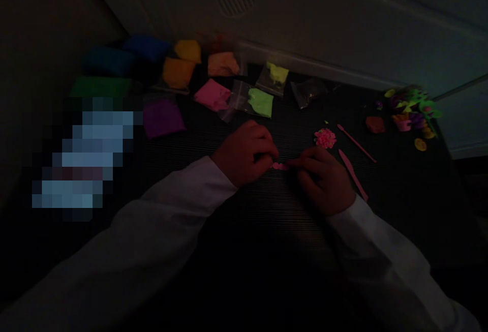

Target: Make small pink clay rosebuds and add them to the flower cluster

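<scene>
A small scalloped strip of pink modelling clay (280,166) lies low over the dark table, between my two hands. My left hand (247,154) is closed, with thumb and fingertips pinched at the strip's left end. At its right end, my right hand (322,177) is curled with the fingertips on the clay. Shadow hides part of both grips. Just beyond my right hand sits a pink ruffled clay flower (325,138). Two pink modelling tools, a thin stick (356,143) and a flat knife (353,173), lie to the right of that hand.
Bagged clay lies along the back, including purple (163,116), pink (212,94), light green (261,102) and orange (178,72) packs. A reddish lump (375,124) and small colourful clay pieces (414,113) are at the right. A blurred bright patch (91,154) covers the left.
</scene>
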{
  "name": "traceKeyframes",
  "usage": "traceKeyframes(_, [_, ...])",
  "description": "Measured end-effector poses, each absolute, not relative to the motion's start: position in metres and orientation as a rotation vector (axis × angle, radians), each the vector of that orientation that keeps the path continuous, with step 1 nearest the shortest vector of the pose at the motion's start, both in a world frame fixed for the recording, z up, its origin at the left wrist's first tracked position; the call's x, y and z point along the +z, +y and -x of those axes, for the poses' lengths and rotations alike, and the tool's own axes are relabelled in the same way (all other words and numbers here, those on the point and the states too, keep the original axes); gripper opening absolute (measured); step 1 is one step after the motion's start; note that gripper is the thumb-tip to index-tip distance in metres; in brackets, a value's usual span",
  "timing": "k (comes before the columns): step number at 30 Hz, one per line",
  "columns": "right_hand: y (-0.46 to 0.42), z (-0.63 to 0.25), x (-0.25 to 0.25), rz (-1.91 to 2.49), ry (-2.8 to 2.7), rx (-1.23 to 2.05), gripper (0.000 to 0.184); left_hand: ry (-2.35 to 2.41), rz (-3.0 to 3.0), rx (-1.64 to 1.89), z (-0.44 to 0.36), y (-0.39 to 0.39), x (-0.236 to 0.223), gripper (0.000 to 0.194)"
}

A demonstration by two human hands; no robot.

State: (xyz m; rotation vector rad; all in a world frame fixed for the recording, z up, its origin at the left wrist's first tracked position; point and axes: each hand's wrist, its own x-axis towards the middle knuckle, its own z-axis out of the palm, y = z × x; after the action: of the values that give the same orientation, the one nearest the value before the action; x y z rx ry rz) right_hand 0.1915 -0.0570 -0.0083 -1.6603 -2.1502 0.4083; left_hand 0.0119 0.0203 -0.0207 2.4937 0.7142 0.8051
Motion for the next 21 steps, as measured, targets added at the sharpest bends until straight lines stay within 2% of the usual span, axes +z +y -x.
traceKeyframes(21, [-0.066, -0.198, -0.013, 1.609, -2.192, 0.336, 0.026, 0.871, -2.562, 0.829, 0.011, 0.016, -0.021, 0.018])
